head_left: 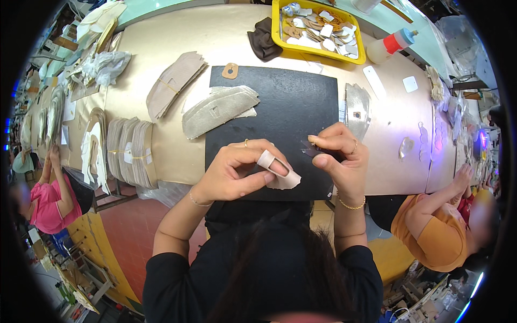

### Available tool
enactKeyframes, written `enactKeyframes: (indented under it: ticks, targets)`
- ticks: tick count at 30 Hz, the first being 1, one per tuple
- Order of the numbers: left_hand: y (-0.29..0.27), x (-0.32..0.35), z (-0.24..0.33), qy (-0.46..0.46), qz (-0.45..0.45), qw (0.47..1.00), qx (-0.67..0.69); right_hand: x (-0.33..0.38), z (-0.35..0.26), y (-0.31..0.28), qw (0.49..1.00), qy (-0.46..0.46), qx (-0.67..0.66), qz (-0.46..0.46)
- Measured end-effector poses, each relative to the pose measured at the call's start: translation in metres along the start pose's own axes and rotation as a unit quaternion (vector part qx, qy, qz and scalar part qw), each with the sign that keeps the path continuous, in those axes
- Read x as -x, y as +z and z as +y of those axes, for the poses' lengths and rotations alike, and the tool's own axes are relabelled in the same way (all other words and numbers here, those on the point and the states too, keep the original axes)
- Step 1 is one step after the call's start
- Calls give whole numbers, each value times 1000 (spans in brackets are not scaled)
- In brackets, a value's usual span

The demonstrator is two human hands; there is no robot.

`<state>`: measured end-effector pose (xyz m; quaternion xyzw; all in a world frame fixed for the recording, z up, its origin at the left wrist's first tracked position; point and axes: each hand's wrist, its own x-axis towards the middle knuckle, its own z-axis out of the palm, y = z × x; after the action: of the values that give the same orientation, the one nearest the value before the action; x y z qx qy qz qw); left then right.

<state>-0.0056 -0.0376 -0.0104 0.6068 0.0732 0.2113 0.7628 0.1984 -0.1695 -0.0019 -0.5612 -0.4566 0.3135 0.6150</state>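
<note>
My left hand (pixel 242 169) is closed round a beige piece of leather or fabric (pixel 288 180), bent over the fingers so that an oblong slot in it gapes. A fingertip shows through the slot. To its right, my right hand (pixel 342 156) pinches a small dark tool (pixel 308 149) between thumb and fingers. Its two blade-like tips point left, like thread snips, and the rest is hidden in the palm. Both hands are held over a black mat (pixel 274 97). Beyond them lies a stack of grey curved pieces (pixel 221 111) with a slot in the top one.
A yellow tray (pixel 362 54) of small cut pieces stands at the back, beside a dark cloth (pixel 264 40) and a bottle (pixel 390 44). Banded stacks (pixel 129 151) lie left; more grey pieces (pixel 358 107) lie right. Co-workers sit at both sides, one in pink (pixel 54 202), one in orange (pixel 431 237).
</note>
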Motion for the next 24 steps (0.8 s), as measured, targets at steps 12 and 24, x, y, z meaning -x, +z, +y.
enactKeyframes:
  ticks: [12,24]
  targets:
    - [6,4,13,142,65,918,-364,7,-19,0,988,10,144,-49]
    - [7,4,15,187,60,898,-394,5,-20,4,986,2,151,-76]
